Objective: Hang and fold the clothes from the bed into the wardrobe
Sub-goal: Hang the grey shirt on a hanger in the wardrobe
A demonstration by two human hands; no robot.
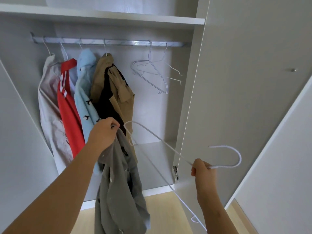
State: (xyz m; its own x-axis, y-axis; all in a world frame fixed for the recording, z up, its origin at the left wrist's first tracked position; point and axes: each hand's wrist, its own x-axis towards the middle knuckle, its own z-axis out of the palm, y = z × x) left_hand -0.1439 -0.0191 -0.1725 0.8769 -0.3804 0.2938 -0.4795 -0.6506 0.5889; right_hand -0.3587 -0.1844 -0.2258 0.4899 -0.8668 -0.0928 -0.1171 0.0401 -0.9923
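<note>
My left hand (103,134) grips the top of a grey shirt (119,186), which hangs down in front of the open wardrobe. My right hand (202,168) holds a white wire hanger (226,155) by its neck, hook pointing right, its frame stretching left toward the shirt. On the metal rail (118,42) hang a pale pinkish garment (49,105), a red one with white stripes (67,107), a light blue shirt with bird prints (84,92) and a tan jacket over dark cloth (114,92).
Empty white hangers (152,73) hang on the right part of the rail. A white shelf (118,16) runs above it. The open wardrobe door (244,81) stands at my right with a hinge (175,173) near the hanger. Wooden floor (165,215) lies below.
</note>
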